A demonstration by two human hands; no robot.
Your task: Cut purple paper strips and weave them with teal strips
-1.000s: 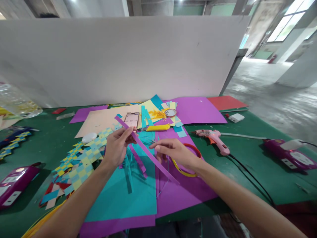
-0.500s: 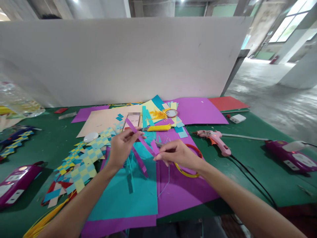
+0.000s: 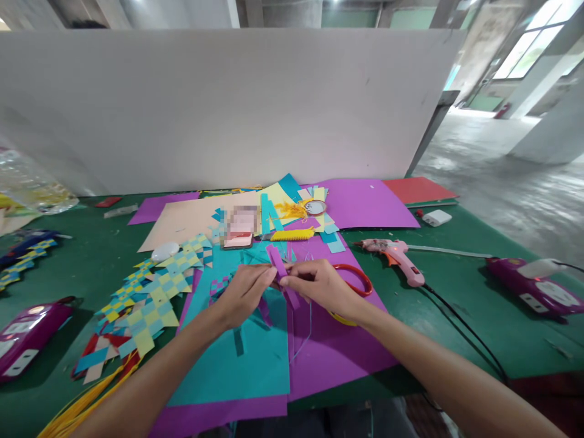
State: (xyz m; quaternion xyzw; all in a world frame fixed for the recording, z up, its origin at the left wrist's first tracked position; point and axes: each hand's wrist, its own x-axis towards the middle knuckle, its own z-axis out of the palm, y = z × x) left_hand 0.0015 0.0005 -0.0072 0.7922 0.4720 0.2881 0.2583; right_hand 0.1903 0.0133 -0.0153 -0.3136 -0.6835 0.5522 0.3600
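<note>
My left hand [image 3: 250, 289] is closed on a small woven piece of purple and teal paper strips [image 3: 219, 286], which shows beside its palm. A loose purple strip end [image 3: 264, 313] hangs below these fingers. My right hand [image 3: 319, 283] pinches a purple paper strip [image 3: 277, 258] between thumb and forefinger. Fingertips of both hands meet at this strip, above a teal paper sheet [image 3: 255, 365]. Scissors with red and yellow handles [image 3: 365, 281] lie partly hidden behind my right hand. The fingers cover most of the weave.
A pink glue gun [image 3: 401, 261] lies to the right, its black cord trailing forward. Checkered woven paper pieces [image 3: 155, 316] are piled on the left. A yellow-handled cutter [image 3: 292, 234], a phone [image 3: 239, 228] and a purple sheet [image 3: 337, 353] lie on the green table. A white panel [image 3: 228, 109] stands behind.
My left hand has come down and right, close to my right hand. The long purple strip, stretched between the hands before, is now drawn together at the fingertips. The checkered weave has come into view.
</note>
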